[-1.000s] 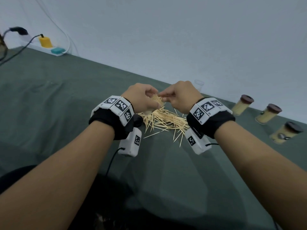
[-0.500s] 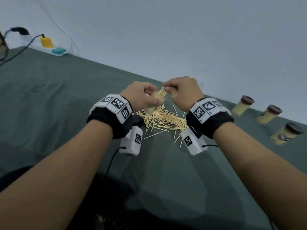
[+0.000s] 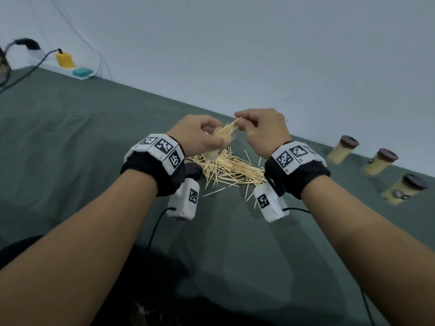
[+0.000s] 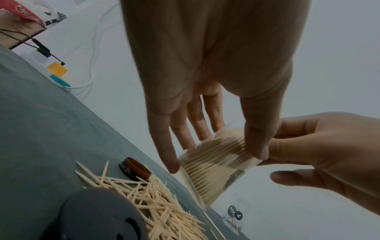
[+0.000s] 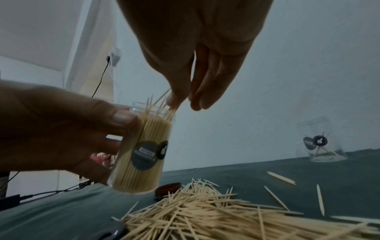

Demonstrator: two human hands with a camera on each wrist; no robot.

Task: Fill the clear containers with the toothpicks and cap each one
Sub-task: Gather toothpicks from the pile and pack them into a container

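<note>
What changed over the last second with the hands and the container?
Both hands rose off the pile. The left hand still grips the container; the right hand lifted higher, still pinching toothpicks at its mouth. The loose pile and three capped containers stayed put.

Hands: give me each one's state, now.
Left hand: grips the clear toothpick container, nearly full.
Right hand: pinches a few toothpicks at the container's mouth.
</note>
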